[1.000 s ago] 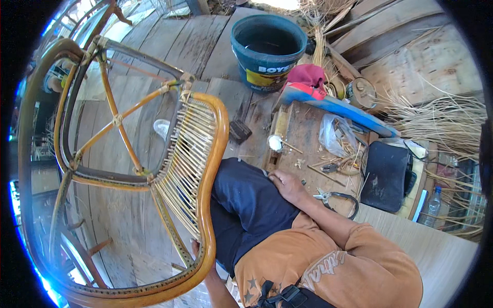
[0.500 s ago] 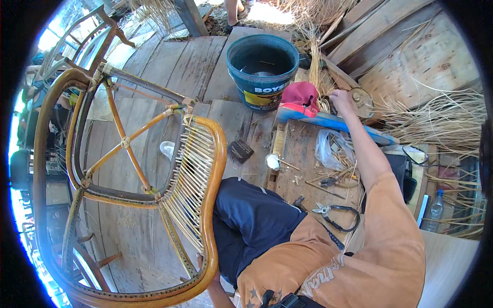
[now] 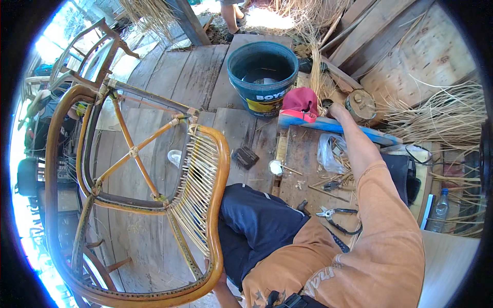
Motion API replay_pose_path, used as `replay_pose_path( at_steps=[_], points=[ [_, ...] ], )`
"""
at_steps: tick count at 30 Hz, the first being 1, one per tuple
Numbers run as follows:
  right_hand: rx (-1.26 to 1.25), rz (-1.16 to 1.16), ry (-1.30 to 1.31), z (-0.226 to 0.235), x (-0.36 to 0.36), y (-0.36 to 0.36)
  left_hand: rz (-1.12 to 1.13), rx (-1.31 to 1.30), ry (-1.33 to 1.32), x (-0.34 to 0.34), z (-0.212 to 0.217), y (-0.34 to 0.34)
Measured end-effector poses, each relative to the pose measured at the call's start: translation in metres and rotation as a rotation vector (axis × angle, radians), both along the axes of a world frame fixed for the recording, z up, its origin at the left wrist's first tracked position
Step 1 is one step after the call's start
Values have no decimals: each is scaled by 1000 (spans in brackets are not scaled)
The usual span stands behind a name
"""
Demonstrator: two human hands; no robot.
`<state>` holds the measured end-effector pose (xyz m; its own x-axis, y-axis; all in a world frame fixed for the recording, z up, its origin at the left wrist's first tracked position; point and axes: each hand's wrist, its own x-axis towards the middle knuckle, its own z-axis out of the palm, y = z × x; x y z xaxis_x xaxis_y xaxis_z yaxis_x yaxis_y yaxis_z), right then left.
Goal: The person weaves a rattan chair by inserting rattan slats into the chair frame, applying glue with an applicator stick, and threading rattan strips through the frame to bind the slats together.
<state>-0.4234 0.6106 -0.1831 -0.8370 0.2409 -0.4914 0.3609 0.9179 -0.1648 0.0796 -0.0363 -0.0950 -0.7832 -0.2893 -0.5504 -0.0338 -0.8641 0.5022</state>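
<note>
A rattan chair frame (image 3: 224, 205), curved and glossy brown, stands tilted at my left side, with thin cane strips woven across one part. My left hand (image 3: 208, 264) grips its rim low down near my leg, mostly hidden by the rail. My right hand (image 3: 335, 110) reaches over the far edge of a blue-painted board (image 3: 341, 132), between a red cap (image 3: 302, 102) and a round rusty can (image 3: 360, 106). Its fingers are hidden low behind the board, so what they touch is not visible.
A dark green bucket (image 3: 263, 69) of water stands beyond the board. On the wooden bench lie pliers (image 3: 334, 218), a plastic bag (image 3: 328, 154) and cane scraps. A brush (image 3: 244, 157) lies on the plank floor; loose cane strips (image 3: 441, 120) spread at right. Someone's legs (image 3: 231, 15) are far back.
My right hand has dipped lower beyond the board, its fingers dropping out of sight beside the can. The view has shifted slightly; my left hand stays at the chair rim.
</note>
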Motion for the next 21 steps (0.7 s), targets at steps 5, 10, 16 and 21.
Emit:
replay_pose_path(
  at_steps=[5, 10, 16, 21],
  points=[
    [-2, 11, 85, 58, 23, -40, 61, -41, -30, 12, 1, 15],
    [-10, 45, -93, 59, 12, -36, 208, -130, -125, 30, 16, 10],
    [-670, -397, 264, 71, 29, -25, 448, -580, -129, 21, 108, 15],
    [-796, -439, 301, 72, 31, -31, 661, -322, -164, 47, 182, -36]
  ],
)
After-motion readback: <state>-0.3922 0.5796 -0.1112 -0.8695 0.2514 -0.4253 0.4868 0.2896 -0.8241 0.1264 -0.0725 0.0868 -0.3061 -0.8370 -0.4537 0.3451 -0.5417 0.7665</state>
